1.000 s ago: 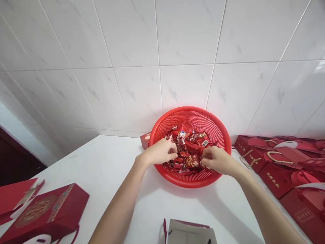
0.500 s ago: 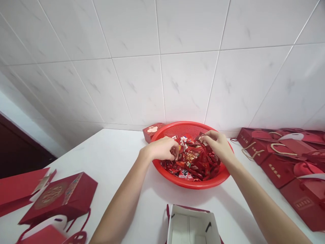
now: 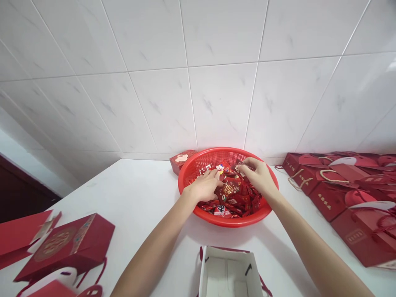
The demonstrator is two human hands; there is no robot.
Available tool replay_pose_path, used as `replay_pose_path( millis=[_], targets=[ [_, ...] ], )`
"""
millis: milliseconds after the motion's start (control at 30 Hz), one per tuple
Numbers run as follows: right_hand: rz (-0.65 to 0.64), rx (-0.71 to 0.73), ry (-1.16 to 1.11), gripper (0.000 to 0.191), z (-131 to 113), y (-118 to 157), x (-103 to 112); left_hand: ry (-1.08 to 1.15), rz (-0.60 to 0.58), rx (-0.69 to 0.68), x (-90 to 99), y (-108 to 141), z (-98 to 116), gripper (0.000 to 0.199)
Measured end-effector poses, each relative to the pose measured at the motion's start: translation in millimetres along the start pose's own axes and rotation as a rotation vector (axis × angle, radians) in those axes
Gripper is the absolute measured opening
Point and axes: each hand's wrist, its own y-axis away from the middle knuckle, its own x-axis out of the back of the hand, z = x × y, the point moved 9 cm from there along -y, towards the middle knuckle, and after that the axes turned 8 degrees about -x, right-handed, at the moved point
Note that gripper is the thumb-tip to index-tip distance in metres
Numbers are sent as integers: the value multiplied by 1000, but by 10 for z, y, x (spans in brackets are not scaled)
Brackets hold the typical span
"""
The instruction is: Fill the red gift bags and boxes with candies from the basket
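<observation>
A red plastic basket (image 3: 198,159) with a perforated wall holds many red-wrapped candies (image 3: 238,202). My left hand (image 3: 204,185) lies over the left side of the pile, fingers stretched out and touching the wrappers. At the pile's right side, my right hand (image 3: 256,175) pinches a dark red candy packet (image 3: 238,164) between thumb and fingers. An open box (image 3: 227,270), white inside with maroon cords, stands in front of the basket; its visible inner floor is bare.
Rows of closed red gift boxes (image 3: 328,200) with cord handles line the right side. On the left lie more red boxes (image 3: 69,243). A small red box (image 3: 179,161) sits behind the basket, by the tiled wall (image 3: 219,103).
My left hand has moved inward over the candies, and its curled fingers have spread out. My right hand stays at the right of the pile. The whole view has shifted slightly.
</observation>
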Motion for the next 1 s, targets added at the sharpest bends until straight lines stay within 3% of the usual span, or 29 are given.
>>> replay_pose_path(
  millis=[133, 200, 400, 600, 833, 1000],
  targets=[
    [-2, 8, -30, 22, 5, -4, 1, -75, 45, -57, 112, 3, 38, 6],
    [10, 23, -58, 23, 3, -7, 19, -12, 126, -84, 209, 12, 6, 8],
    [49, 26, -155, 25, 53, -31, 82, 538, 592, -83, 555, 94, -262, 24],
    [45, 22, -192, 24, 59, -38, 91, 805, 695, -99, 554, 72, -352, 21],
    [41, 9, -156, 23, 55, -38, 84, 807, 773, -98, 588, 119, -387, 37],
    [-16, -61, -181, 24, 72, -22, 43, 592, 948, -175, 761, 271, -267, 17]
  ],
)
